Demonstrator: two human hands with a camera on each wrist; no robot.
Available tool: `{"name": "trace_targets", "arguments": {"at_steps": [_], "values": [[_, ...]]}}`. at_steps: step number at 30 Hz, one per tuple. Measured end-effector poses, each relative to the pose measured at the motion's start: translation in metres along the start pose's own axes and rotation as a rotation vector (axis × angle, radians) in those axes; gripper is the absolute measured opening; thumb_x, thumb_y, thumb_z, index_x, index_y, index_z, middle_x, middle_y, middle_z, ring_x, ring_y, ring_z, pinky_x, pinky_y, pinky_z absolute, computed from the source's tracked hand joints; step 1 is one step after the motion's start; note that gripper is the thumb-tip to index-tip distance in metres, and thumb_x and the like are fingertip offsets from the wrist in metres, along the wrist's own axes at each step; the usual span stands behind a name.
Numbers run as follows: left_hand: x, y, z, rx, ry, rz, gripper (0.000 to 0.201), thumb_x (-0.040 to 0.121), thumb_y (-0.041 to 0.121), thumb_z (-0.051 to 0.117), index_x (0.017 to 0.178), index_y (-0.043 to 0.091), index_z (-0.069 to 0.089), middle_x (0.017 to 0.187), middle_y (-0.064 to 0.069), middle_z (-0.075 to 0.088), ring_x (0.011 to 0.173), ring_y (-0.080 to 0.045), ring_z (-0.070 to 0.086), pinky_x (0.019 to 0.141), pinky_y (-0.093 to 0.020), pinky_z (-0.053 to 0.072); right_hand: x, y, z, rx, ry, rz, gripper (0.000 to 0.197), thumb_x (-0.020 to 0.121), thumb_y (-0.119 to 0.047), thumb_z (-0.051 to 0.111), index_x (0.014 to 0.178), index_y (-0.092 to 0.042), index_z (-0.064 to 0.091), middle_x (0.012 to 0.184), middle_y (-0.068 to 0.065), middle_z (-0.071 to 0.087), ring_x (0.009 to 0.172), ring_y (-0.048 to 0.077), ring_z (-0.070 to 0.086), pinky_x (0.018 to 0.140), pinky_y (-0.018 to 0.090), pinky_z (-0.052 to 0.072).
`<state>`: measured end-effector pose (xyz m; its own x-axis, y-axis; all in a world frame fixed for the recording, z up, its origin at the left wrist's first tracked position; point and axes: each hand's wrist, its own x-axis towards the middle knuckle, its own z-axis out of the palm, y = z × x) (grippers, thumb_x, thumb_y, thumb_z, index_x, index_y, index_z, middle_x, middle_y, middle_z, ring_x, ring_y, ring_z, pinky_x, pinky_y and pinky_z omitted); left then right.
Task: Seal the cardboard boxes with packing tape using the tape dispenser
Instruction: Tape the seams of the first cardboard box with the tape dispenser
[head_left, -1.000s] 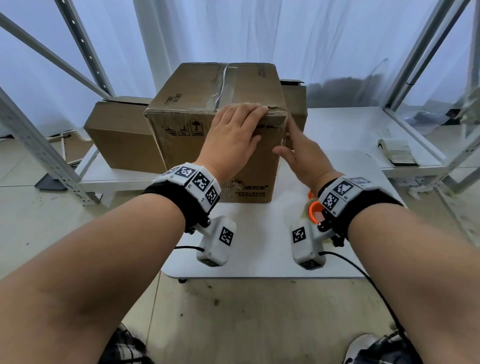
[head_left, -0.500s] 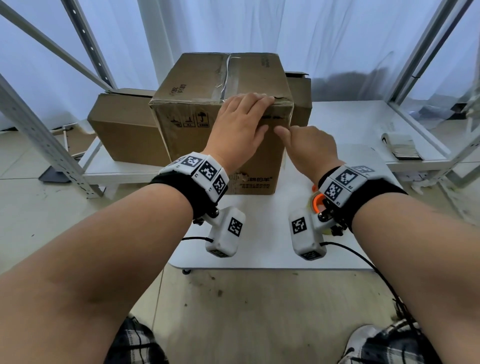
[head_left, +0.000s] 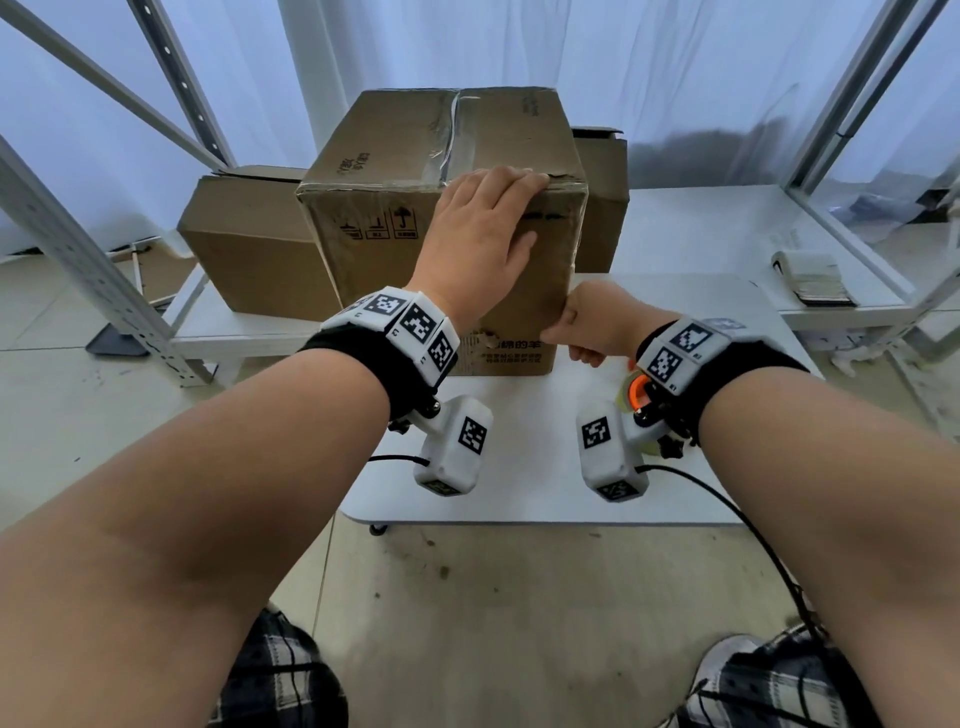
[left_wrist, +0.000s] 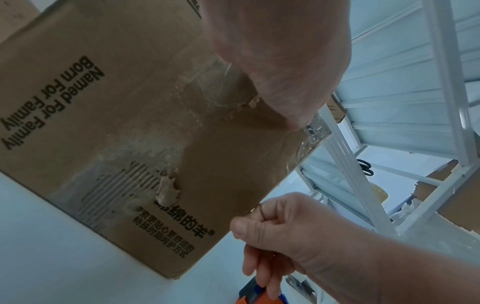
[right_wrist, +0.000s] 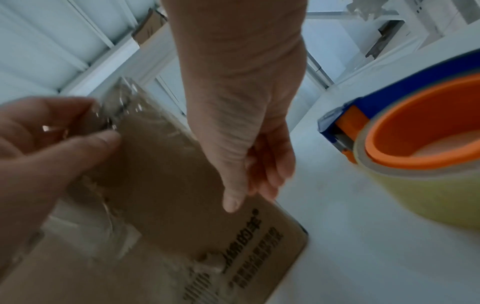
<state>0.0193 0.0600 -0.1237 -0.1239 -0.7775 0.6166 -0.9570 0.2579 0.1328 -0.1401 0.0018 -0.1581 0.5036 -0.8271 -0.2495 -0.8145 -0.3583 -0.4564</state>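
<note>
Gripping nothing, the left hand is lying flat and relaxed over the front top edge of the cardboard box, apparently steadying it. Meanwhile the right hand is curling loosely at the box's lower right corner, thumb touching the cardboard, holding nothing. Just beside that wrist, on the white counter, the tape dispenser is lying within reach, seemingly ready for pickup.

A low white table stood on a beige tiled floor marked with small dark spots. Behind it ran a white shelf within a frame of perforated grey metal uprights. Sheer white curtains covered the back, glowing with soft daylight.
</note>
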Motion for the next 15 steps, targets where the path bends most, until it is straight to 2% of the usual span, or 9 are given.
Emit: {"name": "trace_targets", "arguments": {"at_steps": [2,3,6,8,12,15], "values": [[0.000,0.000,0.000,0.000,0.009,0.003,0.046,0.092,0.027,0.053,0.136,0.015,0.047,0.132,-0.004,0.051,0.124,-0.026,0.043,0.112,-0.036,0.021,-0.003,0.001,-0.006,0.065,-0.053,-0.026,0.021,0.093,-0.015,0.059,0.090,0.005,0.066,0.081,0.017,0.070,0.059,0.017,0.062,0.067,0.029,0.059],[0.000,0.000,0.001,0.000,0.011,0.003,0.046,0.092,0.027,0.053,0.136,0.014,0.047,0.132,-0.004,0.051,0.124,-0.026,0.043,0.112,-0.036,0.021,-0.002,0.002,-0.009,0.044,-0.030,-0.041,0.020,0.093,-0.013,0.059,0.091,0.005,0.067,0.083,0.016,0.070,0.061,0.017,0.062,0.068,0.029,0.058],[0.000,0.000,0.000,0.002,0.003,0.001,0.046,0.092,0.027,0.053,0.136,0.015,0.046,0.132,-0.004,0.050,0.124,-0.026,0.043,0.112,-0.037,0.021,0.001,0.001,-0.021,-0.174,0.222,-0.111,0.027,0.091,-0.025,0.064,0.073,-0.004,0.066,0.067,0.003,0.064,0.059,0.011,0.058,0.073,0.031,0.053],[0.000,0.001,-0.001,0.002,0.001,-0.001,0.046,0.092,0.027,0.053,0.136,0.015,0.046,0.132,-0.004,0.050,0.124,-0.026,0.043,0.112,-0.037,0.021,-0.001,-0.002,-0.031,-0.216,0.337,-0.171,0.033,0.088,-0.033,0.066,0.065,-0.009,0.061,0.060,-0.001,0.059,0.056,0.009,0.054,0.072,0.030,0.048],[0.001,0.000,-0.002,-0.035,0.015,-0.008,0.042,0.094,0.024,0.050,0.135,0.016,0.049,0.131,-0.002,0.053,0.123,-0.025,0.045,0.110,-0.036,0.023,-0.010,-0.008,-0.050,-0.239,0.431,-0.293,0.037,0.085,-0.041,0.066,0.065,-0.011,0.061,0.061,0.000,0.060,0.057,0.014,0.054,0.074,0.033,0.048],[0.003,0.000,-0.003,-0.056,0.021,-0.025,0.038,0.097,0.026,0.048,0.134,0.017,0.052,0.130,-0.001,0.054,0.121,-0.024,0.046,0.108,-0.034,0.024,-0.011,-0.015,-0.057,-0.131,0.572,-0.357,0.037,0.082,-0.043,0.069,0.065,-0.011,0.061,0.060,0.001,0.054,0.056,0.016,0.048,0.063,0.029,0.042]]}}
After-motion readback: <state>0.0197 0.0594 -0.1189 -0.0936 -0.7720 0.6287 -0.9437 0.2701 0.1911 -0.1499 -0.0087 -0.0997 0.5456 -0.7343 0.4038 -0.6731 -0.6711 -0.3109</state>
